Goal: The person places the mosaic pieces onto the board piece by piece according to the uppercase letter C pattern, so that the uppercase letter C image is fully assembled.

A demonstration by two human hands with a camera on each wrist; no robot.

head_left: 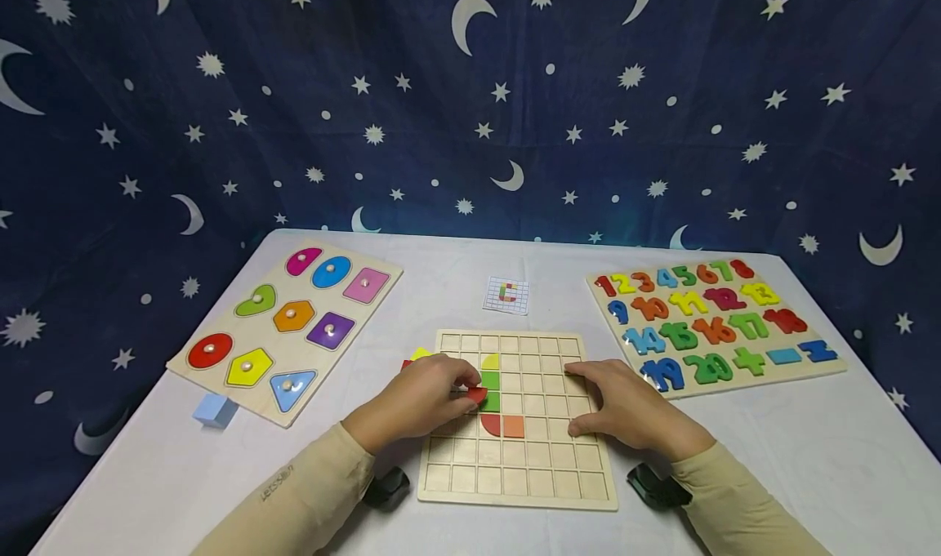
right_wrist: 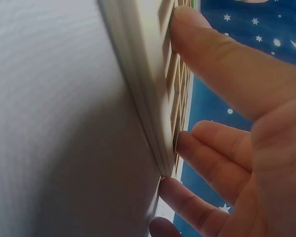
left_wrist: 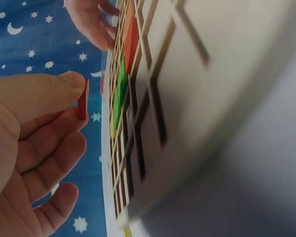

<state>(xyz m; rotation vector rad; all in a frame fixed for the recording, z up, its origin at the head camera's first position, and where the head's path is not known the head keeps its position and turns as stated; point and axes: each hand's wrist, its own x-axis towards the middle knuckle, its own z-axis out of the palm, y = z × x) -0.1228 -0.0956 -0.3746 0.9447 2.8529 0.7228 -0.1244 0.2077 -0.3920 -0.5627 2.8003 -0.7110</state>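
Between thumb and index finger, my left hand (head_left: 419,397) pinches a red quarter-circle tile (head_left: 477,395); in the left wrist view the red tile (left_wrist: 83,101) appears edge-on, held up off the board. Below it lies a wooden grid board (head_left: 544,458). Set in one column are a yellow quarter-circle tile (head_left: 490,362), two green square tiles (head_left: 490,380) and a red quarter-circle tile (head_left: 490,424). An orange square tile (head_left: 513,427) adjoins the lower red one. My right hand (head_left: 625,405) rests its thumb and fingertips along the board's right edge, fingers loosely extended.
Behind the board lies a small pattern card (head_left: 506,295). To the left are a shape puzzle (head_left: 290,350) and a blue block (head_left: 216,411); to the right, a number puzzle (head_left: 779,370). Yellow (head_left: 420,353) and red pieces peek out behind my left hand.
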